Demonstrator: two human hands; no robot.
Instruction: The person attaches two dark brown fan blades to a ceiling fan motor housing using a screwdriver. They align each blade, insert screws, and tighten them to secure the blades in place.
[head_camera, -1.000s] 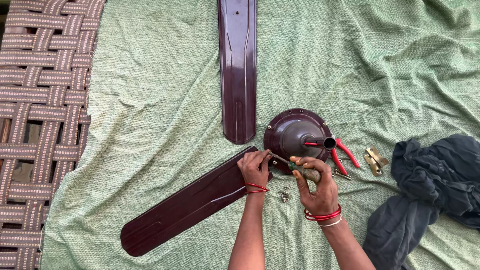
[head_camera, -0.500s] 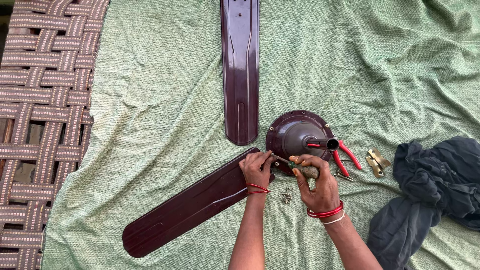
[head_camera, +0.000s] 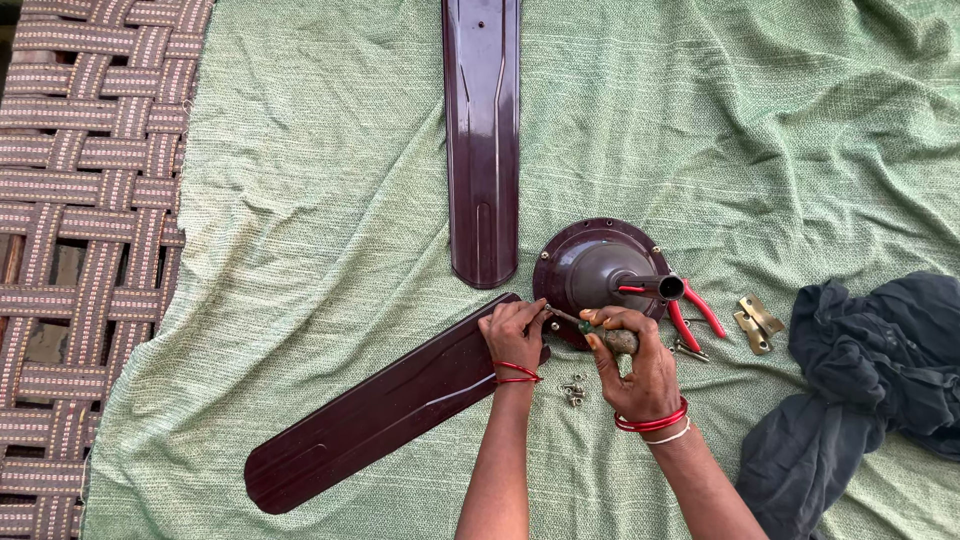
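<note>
Little shifted since earlier. Right hand (head_camera: 640, 375) gripping screwdriver (head_camera: 600, 332), tip at glossy maroon motor hub (head_camera: 590, 265), frame centre. Left hand (head_camera: 513, 335) pinching lower blade (head_camera: 385, 405) end. Loose screws (head_camera: 572, 388) on nubby green cloth (head_camera: 320, 200); woven cot (head_camera: 90, 200) at left.

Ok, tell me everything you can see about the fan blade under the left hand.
The lower fan blade is long, glossy and dark maroon, apparently painted metal, with pressed ribs and a rounded outer end. It lies flat on the green cloth, angled from lower left up to the motor hub. The left hand rests on its inner end, where the screwdriver in the right hand points.
</note>
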